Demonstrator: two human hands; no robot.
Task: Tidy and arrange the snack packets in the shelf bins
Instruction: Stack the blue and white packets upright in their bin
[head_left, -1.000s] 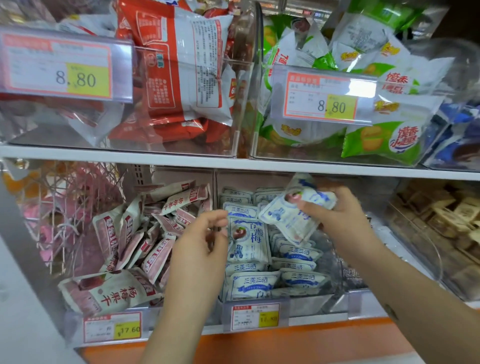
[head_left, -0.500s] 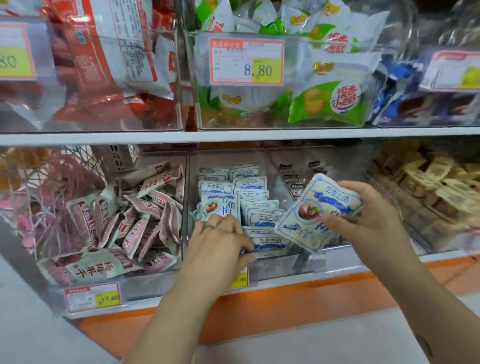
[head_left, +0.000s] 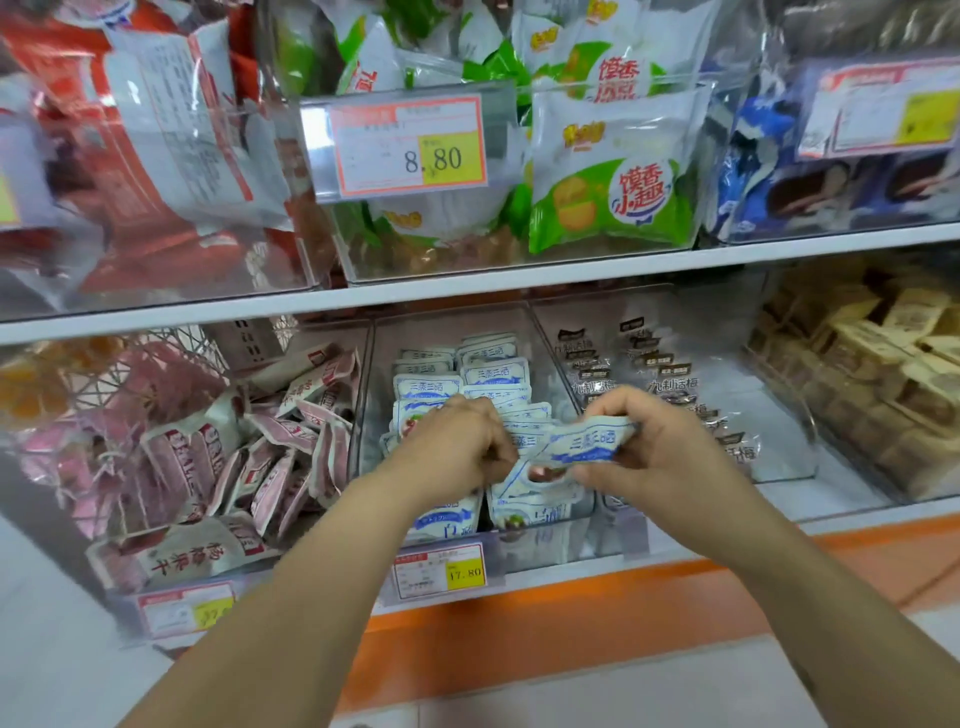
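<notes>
A clear middle bin (head_left: 546, 340) on the lower shelf holds rows of blue-and-white snack packets (head_left: 493, 374). My right hand (head_left: 670, 452) pinches one blue-and-white packet (head_left: 589, 441) and holds it flat just above the front rows. My left hand (head_left: 457, 447) is right beside it over the bin. Its fingers curl down onto the packets at the front left, close to the held packet's left end. The packets under both hands are hidden.
A bin of pink-red packets (head_left: 234, 467) stands to the left. Dark-labelled packets (head_left: 649, 374) fill the bin to the right, beige ones (head_left: 883, 364) the far right. Above the shelf board (head_left: 519, 283) sit bins of green-white bags (head_left: 608, 197) and red bags (head_left: 156, 156). A price tag (head_left: 441, 571) hangs in front.
My right hand has brought the packet down and left, from tilted up to lying flat over the front rows. My left hand has stayed on the packets in the bin, now closer to the right hand.
</notes>
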